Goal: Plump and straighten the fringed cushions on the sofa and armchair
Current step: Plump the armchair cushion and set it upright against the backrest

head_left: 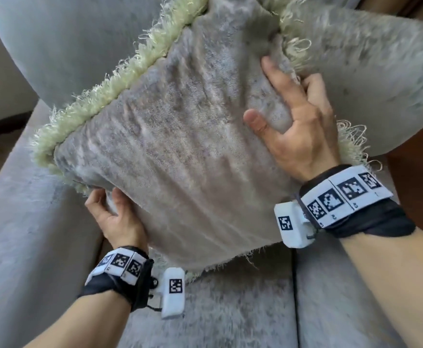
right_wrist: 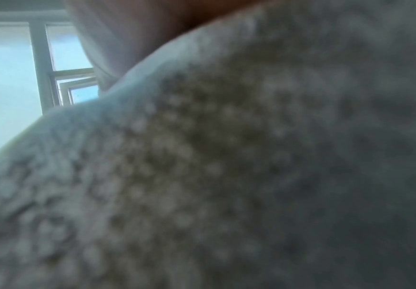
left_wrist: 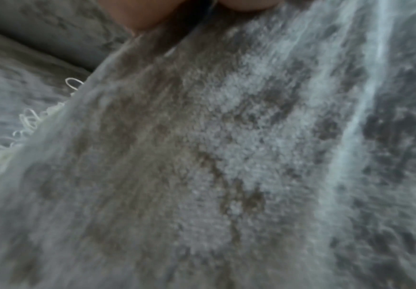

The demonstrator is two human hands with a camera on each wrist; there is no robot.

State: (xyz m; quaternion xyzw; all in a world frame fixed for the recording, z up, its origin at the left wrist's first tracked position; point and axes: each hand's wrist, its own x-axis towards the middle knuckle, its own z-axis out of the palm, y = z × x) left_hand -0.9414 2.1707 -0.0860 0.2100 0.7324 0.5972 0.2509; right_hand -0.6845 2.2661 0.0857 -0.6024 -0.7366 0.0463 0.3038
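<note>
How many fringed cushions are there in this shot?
2. One fringed cushion is held up over the seat by the left hand and right hand; a second cushion leans behind it at the right. Others may be hidden.

The cushion (head_left: pixel 170 136) fills most of the room in front of me, tilted on one corner above the seat (head_left: pixel 230 305), so there is no straight way past it to the backrest (head_left: pixel 80 46). My left grip (head_left: pixel 116 217) curls round its lower-left corner, my right grip (head_left: pixel 295 121) clamps its right edge. Hard behind the right grip a second cushion (head_left: pixel 368 79) crowds in, its fringe (head_left: pixel 353 136) brushing my wrist. The left armrest (head_left: pixel 30 209) walls that side. Open passage lies under the raised cushion, across the bare seat between my forearms.
</note>
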